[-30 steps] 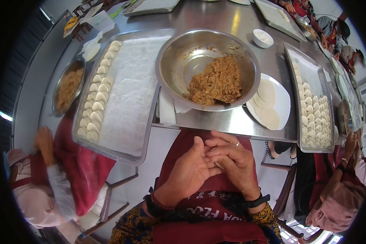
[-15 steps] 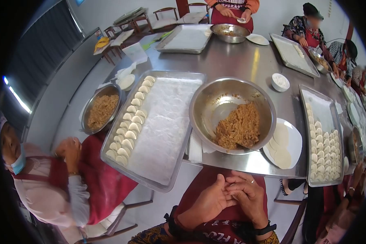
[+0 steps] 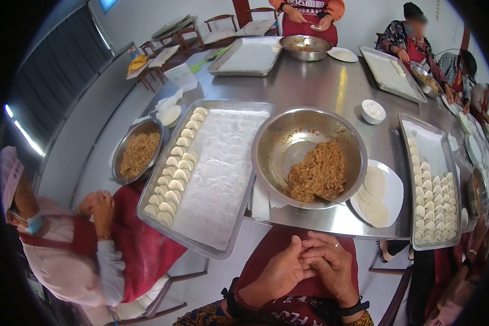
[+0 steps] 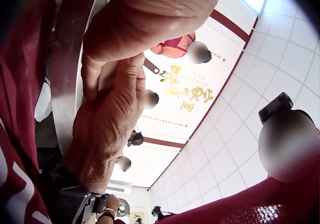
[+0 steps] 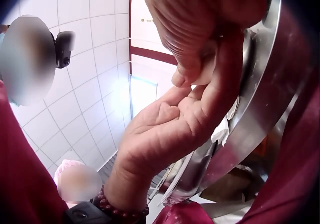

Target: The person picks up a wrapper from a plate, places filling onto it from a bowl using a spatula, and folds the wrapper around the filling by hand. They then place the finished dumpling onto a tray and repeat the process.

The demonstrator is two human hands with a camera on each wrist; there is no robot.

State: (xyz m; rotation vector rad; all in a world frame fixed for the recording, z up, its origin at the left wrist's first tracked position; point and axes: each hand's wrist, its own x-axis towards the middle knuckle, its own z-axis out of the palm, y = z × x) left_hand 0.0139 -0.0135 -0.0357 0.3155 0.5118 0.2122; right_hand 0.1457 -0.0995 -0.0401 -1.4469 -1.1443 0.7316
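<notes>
My left hand [image 3: 280, 270] and right hand [image 3: 331, 264] are together in front of the apron, just off the table's near edge. The left palm is turned up with its thumb raised. The right fingers rest across the left fingers, as the right wrist view also shows with the left hand [image 5: 165, 134] underneath. I cannot tell whether anything small lies between the overlapped fingers. Ahead stands a steel bowl [image 3: 274, 157] with brown minced filling [image 3: 319, 171] and a utensil's handle at its near side. Round dough wrappers [image 3: 376, 209] lie on a white plate [image 3: 394, 182].
Left of the bowl, a floured tray [image 3: 217, 163] carries rows of folded dumplings [image 3: 171, 187] and overhangs the table edge. Another tray [image 3: 426, 144] with dumplings is at the right. A small white bowl [image 3: 374, 111] holds white powder. A seated person [image 3: 65, 255] is close on the left.
The head view has tilted up, bringing the far side of the table and people there into sight. My hands keep the same overlapped pose. The person at left has turned the head.
</notes>
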